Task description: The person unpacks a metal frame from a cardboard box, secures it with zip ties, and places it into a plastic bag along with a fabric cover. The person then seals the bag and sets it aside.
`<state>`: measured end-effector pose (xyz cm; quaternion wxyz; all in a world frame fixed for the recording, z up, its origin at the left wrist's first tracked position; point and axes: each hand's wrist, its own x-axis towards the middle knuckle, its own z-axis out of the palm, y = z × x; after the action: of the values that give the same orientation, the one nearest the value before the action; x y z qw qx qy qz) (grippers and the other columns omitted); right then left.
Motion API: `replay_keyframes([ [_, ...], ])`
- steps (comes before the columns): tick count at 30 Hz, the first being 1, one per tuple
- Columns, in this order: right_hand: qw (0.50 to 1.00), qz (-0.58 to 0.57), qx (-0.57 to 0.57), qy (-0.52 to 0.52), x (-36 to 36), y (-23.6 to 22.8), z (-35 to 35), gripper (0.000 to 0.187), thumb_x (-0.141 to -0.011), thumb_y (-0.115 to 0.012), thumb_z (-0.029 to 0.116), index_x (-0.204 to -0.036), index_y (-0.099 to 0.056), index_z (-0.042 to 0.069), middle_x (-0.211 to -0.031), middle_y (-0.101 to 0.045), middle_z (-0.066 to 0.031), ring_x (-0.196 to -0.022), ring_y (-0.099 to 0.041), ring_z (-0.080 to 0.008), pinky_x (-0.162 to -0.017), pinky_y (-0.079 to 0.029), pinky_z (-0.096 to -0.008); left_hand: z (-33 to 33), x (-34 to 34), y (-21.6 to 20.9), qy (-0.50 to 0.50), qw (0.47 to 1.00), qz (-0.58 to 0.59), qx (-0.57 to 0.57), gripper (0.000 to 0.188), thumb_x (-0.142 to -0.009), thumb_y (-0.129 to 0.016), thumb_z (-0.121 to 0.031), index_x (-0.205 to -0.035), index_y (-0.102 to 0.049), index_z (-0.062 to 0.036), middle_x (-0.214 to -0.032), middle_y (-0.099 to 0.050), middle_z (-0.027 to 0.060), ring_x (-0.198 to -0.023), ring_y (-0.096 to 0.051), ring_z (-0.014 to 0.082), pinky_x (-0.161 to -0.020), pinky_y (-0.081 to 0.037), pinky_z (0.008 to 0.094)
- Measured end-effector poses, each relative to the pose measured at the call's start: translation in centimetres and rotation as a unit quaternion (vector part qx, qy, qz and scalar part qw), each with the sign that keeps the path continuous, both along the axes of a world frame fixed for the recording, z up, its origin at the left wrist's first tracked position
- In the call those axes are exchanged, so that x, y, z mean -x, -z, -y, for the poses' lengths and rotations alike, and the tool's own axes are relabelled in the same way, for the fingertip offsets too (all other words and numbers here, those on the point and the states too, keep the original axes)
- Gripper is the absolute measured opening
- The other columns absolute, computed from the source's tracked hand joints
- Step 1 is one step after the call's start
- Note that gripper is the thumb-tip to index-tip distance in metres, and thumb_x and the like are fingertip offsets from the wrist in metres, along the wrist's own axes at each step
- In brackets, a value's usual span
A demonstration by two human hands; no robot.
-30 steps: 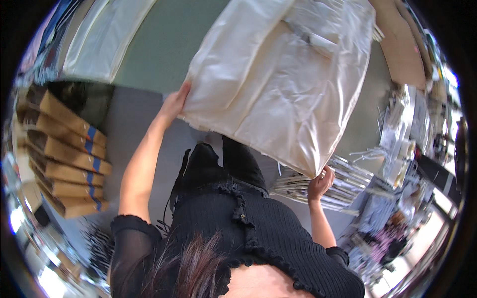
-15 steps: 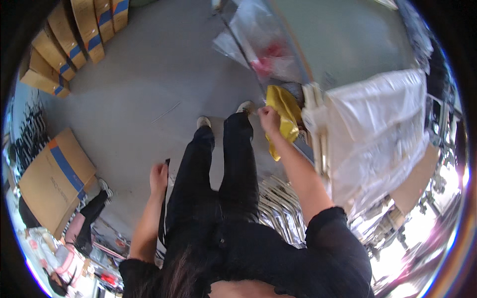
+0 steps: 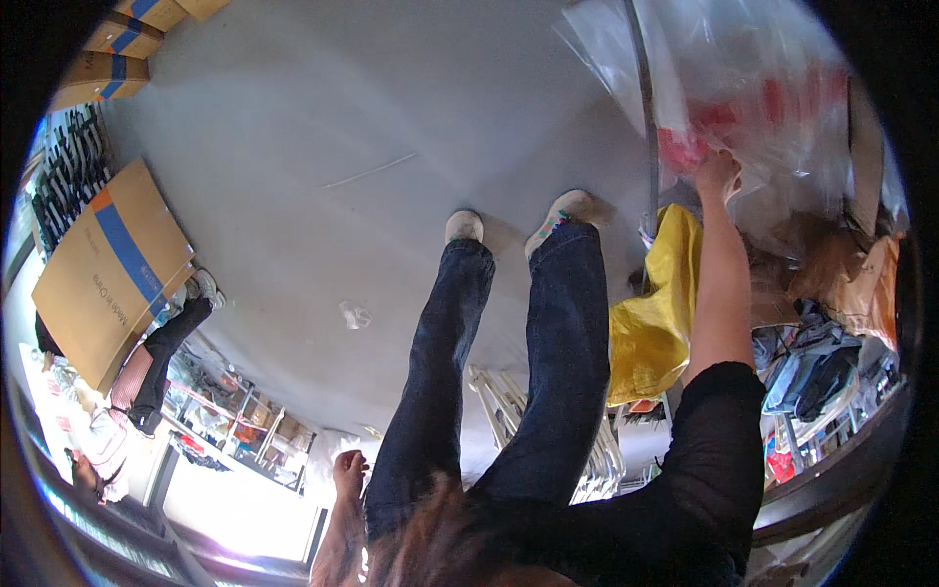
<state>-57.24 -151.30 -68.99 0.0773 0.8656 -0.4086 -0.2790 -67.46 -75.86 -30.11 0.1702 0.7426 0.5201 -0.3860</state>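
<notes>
My right hand [image 3: 720, 176] is stretched forward at the upper right, its fingers closed on the lower part of a clear plastic bag [image 3: 792, 137] with red patches. Just below that hand hangs a yellow sack [image 3: 657, 318], close to my forearm. My left hand [image 3: 350, 472] is low beside my left leg, its fingers curled; whatever it may hold is hidden. Alongside the sack, a thin dark pole [image 3: 643, 98] runs up in front of the plastic.
A person [image 3: 161, 367] at the left is largely behind a big cardboard carton [image 3: 115, 274]. More cartons [image 3: 122, 39] stand at the far left. Pale metal tubes [image 3: 504, 406] lie behind my legs. Folded cloth [image 3: 812, 362] sits on the right. A thin strip [image 3: 370, 170] lies on the floor.
My view has turned to the right. My right hand has gone from beside the yellow sack to the clear plastic bag. My left hand is lower, and the black strap seen there no longer shows.
</notes>
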Motion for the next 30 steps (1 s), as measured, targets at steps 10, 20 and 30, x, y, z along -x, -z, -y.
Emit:
replay_keyframes([
  [10, 0.769, 0.445, -0.155, 0.432, -3.3, -18.3, -18.6, 0.032, -0.096, -0.037, 0.024, -0.106, -0.055, 0.0, -0.095, -0.061, -0.0175, -0.089, -0.057, -0.0314, -0.083, -0.041, -0.0452, 12.6, -10.2, -0.6, 0.165, 0.963, 0.067, 0.203, 0.025, -0.091, -0.057, -0.02, -0.103, -0.059, 0.0017, -0.089, -0.064, 0.0069, -0.084, -0.059, 0.0136, -0.077, -0.047, 0.0265],
  [20, 0.762, 0.4, -0.454, 0.231, 4.1, -59.6, -33.0, 0.03, -0.075, -0.074, 0.019, -0.08, -0.05, 0.002, -0.069, -0.051, -0.0022, -0.066, -0.05, -0.0111, -0.056, -0.044, -0.0286, 30.0, -21.8, -8.6, 0.196, 0.84, 0.219, 0.457, 0.03, -0.079, -0.067, -0.017, -0.104, -0.061, -0.0012, -0.083, -0.061, 0.0036, -0.075, -0.056, 0.0123, -0.064, -0.045, 0.0284],
  [30, 0.594, 0.69, -0.215, 0.354, 9.9, -71.1, -31.1, 0.013, -0.086, -0.063, 0.015, -0.087, -0.06, 0.002, -0.069, -0.055, 0.0032, -0.061, -0.045, -0.0055, -0.054, -0.037, -0.0225, 20.3, -33.4, -21.1, 0.609, 0.414, 0.665, 0.125, 0.078, -0.07, -0.076, -0.028, -0.131, -0.037, -0.0011, -0.131, -0.04, 0.0202, -0.118, -0.041, 0.0361, -0.097, -0.035, 0.0469],
])
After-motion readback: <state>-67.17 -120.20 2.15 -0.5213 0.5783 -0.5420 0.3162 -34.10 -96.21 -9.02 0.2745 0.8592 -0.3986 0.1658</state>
